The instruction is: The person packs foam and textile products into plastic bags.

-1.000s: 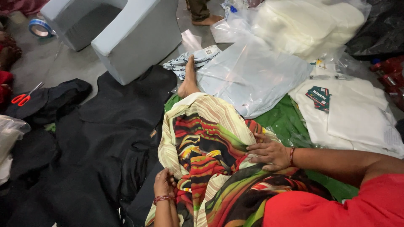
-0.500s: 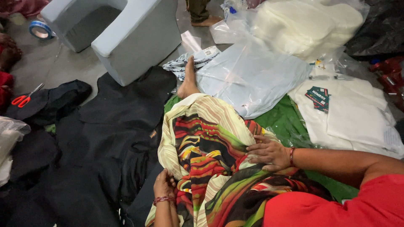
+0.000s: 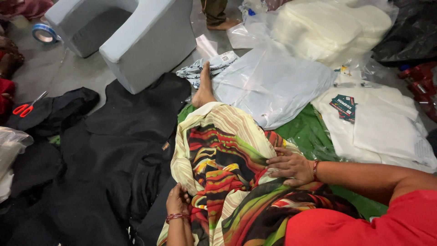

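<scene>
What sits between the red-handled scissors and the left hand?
In the head view, black fabric covers the floor between the scissors and the left hand; nothing else lies on that stretch.

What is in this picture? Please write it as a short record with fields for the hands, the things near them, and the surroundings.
left hand: rests on the edge of the patterned cloth, fingers curled
right hand: lies flat on the same cloth
beside left hand: black fabric spread on the floor
beyond the cloth: clear plastic bag, folded white garments
far left: red-handled scissors, tape roll
</scene>
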